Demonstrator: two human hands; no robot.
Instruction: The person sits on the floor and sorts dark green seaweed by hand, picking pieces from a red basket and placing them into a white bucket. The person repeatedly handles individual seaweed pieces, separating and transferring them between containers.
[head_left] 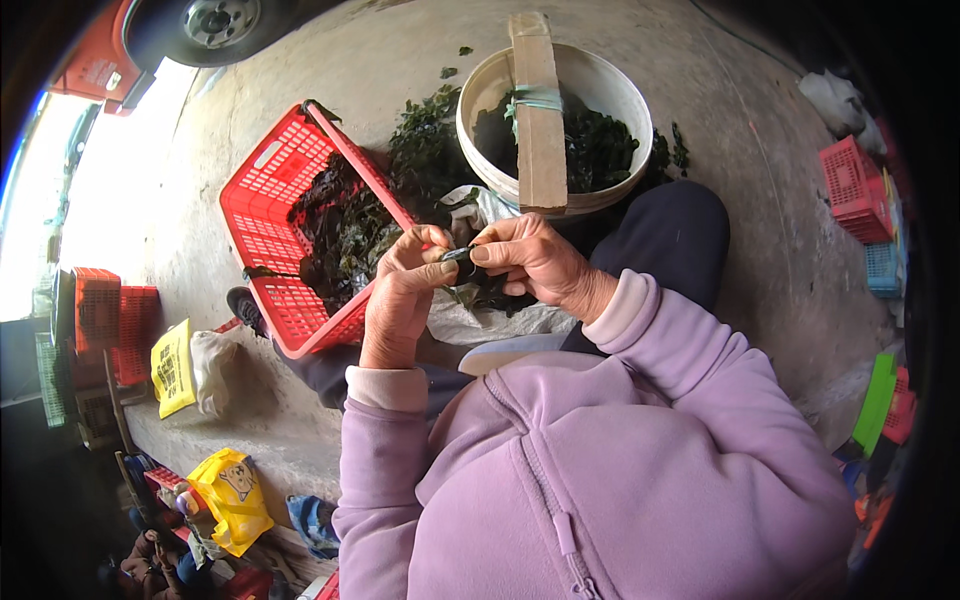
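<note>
My left hand point(400, 292) and my right hand point(543, 262) meet in front of me, thumbs and fingers pinched on a small dark green piece of seaweed point(458, 255). Just beyond them, a red plastic basket point(272, 158) leans tilted on the left, with dark, wet-looking seaweed point(345, 235) inside it. A round white bucket point(640, 110) stands ahead to the right, partly filled with green seaweed point(600, 150). Across its rim lies a wooden board point(540, 165) with a pale green strip tied round it. Part of what lies beneath my hands is hidden.
Loose seaweed point(428, 140) lies on the concrete floor between basket and bucket. My bent leg point(670, 240) rests beside the bucket. Red crates point(852, 185) stand far right, more crates point(135, 330) far left. Yellow bags point(232, 500) sit at left; a vehicle wheel point(215, 22) shows at the top.
</note>
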